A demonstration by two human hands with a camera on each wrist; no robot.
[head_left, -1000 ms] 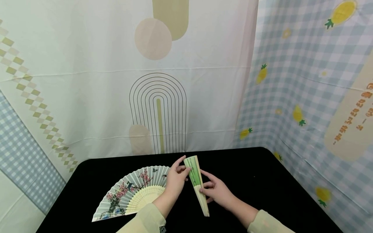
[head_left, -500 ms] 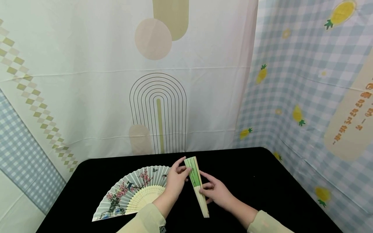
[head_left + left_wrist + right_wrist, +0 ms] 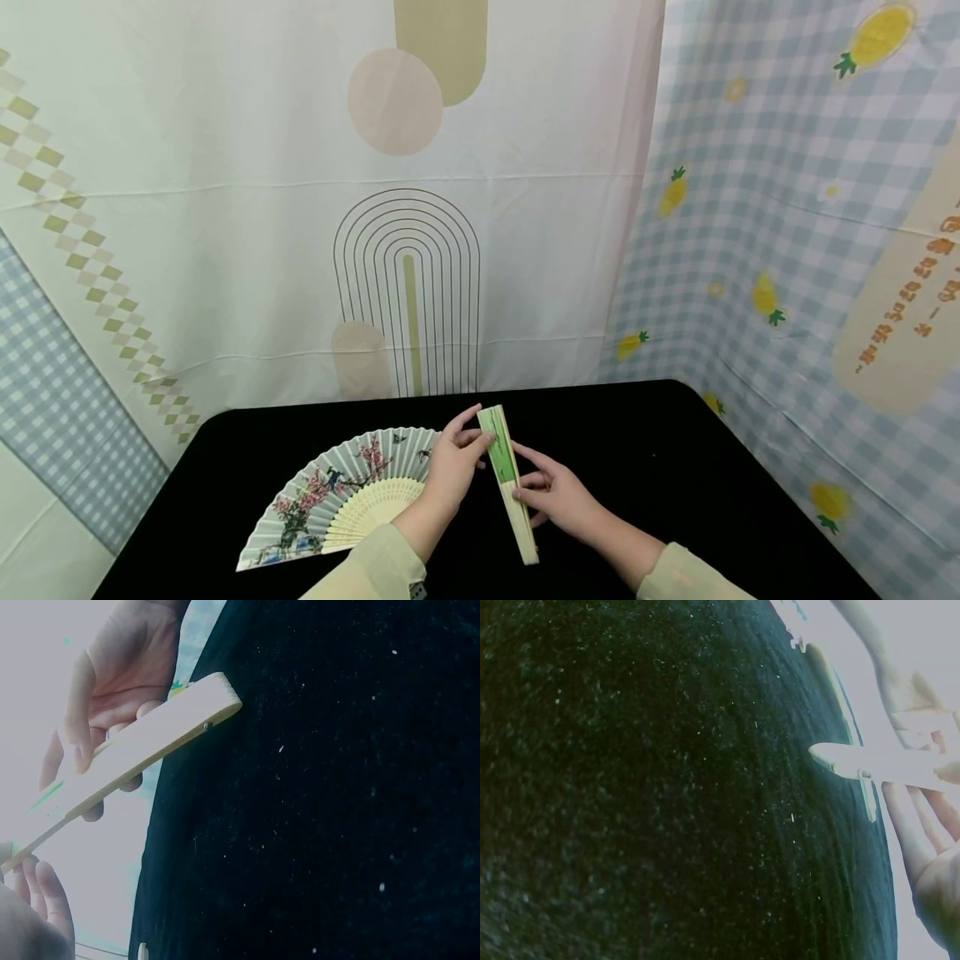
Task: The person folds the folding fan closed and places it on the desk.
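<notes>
Nearest, on the black tabletop: right hand, fingers curled round the wooden lower part of the closed green fan, pinching it. Just beyond, left hand, fingers bent, gripping that fan's upper green part; fan raised, its pivot end nearest. To the left, open flowered fan lying flat. Behind, patterned cloth backdrop.

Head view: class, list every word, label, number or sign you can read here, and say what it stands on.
Cream panel on the blue checked pineapple backdrop cloth: a line of orange characters, too small and tilted to read.
Open painted paper fan with pink blossoms: pictures only, no writing seen.
Closed green bamboo fan: no writing seen.
Nothing else bears text.
</notes>
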